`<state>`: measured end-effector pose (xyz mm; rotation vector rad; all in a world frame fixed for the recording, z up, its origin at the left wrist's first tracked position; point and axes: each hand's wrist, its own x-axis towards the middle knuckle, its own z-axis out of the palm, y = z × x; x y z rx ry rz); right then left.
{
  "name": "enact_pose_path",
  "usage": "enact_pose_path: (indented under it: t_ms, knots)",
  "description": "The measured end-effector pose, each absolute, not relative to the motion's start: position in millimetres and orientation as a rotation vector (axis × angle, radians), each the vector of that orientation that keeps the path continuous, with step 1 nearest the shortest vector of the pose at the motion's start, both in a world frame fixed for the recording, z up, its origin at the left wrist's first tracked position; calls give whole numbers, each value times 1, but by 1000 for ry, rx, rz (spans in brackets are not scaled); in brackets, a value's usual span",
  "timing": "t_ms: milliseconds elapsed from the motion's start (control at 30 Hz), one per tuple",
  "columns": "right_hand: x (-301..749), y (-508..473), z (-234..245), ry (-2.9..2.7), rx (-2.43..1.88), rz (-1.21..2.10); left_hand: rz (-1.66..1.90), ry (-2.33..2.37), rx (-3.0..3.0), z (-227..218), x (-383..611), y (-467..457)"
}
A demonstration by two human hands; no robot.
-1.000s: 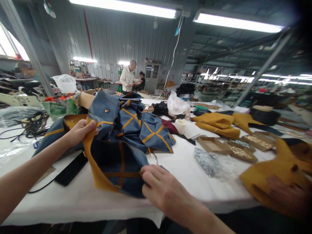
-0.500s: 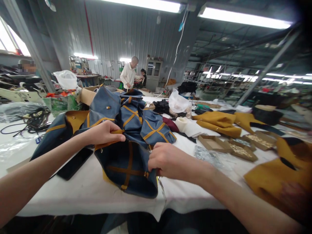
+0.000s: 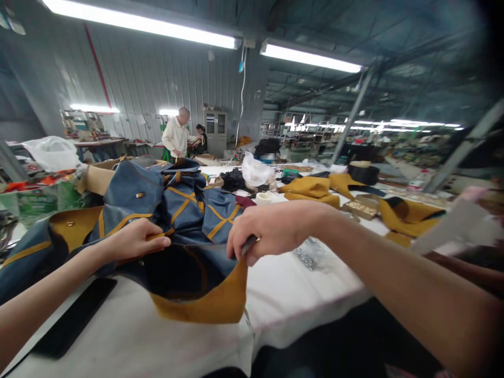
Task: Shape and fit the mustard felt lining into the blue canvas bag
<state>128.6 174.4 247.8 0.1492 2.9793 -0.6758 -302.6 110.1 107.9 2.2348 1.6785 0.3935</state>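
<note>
A navy bag [image 3: 177, 273] with a mustard-yellow face lies near the table's front edge, its dark mouth gaping toward me. My left hand [image 3: 137, 239] is closed on the left part of its upper rim, thumb on top. The right corner of the rim is pinched in my right hand [image 3: 262, 231], whose fingertips are partly hidden behind the hand. Several more navy bags with mustard cross straps [image 3: 134, 184] are heaped right behind. A black phone [image 3: 74, 317] rests on the white cloth below my left forearm.
Mustard pieces [image 3: 311, 188] and a small box of light-coloured bits [image 3: 362, 207] lie to the right. Clear plastic packets [image 3: 309, 254] sit past my right hand. A white plastic bag [image 3: 255, 170] stands farther back. People [image 3: 176, 134] work near the far wall.
The bag's mouth has been turned; its mustard face now shows below the opening. My right hand has lifted with the rim corner. The view has swung to the right.
</note>
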Motion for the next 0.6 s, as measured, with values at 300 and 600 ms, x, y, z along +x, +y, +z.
enact_pose_path:
  t_ms: [300,600]
  knots:
    - [164,197,195,2795,365,-1192,585,1522,2168,114,-274,117]
    - [187,202,205,3102,549,-1061,219,1628,2726,115,-251,144]
